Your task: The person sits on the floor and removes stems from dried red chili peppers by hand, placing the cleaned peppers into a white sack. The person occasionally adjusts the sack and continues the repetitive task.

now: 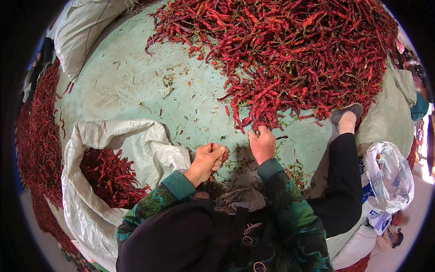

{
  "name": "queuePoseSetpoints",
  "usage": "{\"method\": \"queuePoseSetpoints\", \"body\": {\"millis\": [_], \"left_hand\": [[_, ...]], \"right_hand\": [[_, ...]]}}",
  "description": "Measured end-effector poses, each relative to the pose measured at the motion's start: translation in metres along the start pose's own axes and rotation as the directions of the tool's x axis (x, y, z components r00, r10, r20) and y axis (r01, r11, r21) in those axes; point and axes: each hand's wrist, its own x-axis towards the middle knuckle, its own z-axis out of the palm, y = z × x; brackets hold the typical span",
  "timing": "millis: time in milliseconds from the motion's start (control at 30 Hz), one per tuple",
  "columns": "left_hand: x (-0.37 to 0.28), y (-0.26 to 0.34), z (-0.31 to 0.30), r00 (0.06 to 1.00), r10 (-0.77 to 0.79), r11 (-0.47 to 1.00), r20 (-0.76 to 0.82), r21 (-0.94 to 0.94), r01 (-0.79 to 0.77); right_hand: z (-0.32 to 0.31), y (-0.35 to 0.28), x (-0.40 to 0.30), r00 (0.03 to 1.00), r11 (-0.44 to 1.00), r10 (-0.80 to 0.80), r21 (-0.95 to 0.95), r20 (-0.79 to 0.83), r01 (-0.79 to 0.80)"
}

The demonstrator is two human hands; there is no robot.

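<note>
My left hand (208,160) is closed around a few dried red chili peppers (213,176); their ends stick out above and below the fist. My right hand (263,144) is at the near edge of a large heap of dried red chilies (292,51), fingertips against the closest pods. Whether it grips one is hidden by the fingers. To the left of my left hand stands a white woven sack (76,183), its mouth rolled open and red chilies (108,180) inside.
Stem bits and seeds litter the pale green sheet (136,85). A full white sack (76,37) leans at upper left. More chilies (37,136) lie along the left rim. At right are my shoe (355,110), a pale sack (387,112) and an open plastic bag (390,180).
</note>
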Motion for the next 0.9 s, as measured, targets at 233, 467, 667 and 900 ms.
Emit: {"method": "queuePoseSetpoints", "body": {"millis": [233,467,667,900], "left_hand": [[-0.007,0.009,0.005,0.993,-0.07,0.996,0.099,-0.056,0.076],[0.0,-0.002,0.007,0.992,-0.032,0.974,0.12,0.224,0.004],[-0.001,-0.008,0.007,0.999,-0.024,0.976,0.032,0.218,0.016],[-0.014,-0.014,0.026,0.89,0.423,0.58,0.17,0.704,-0.41]], "right_hand": [[-0.02,-0.007,-0.021,0.977,0.971,0.019,0.23,0.213,-0.069],[-0.044,-0.049,-0.06,0.894,0.923,-0.108,0.377,0.435,-0.072],[-0.033,-0.031,-0.07,0.86,0.937,-0.222,0.346,0.459,0.057],[-0.021,-0.02,-0.079,0.921,0.959,-0.031,0.271,0.388,-0.082]]}}
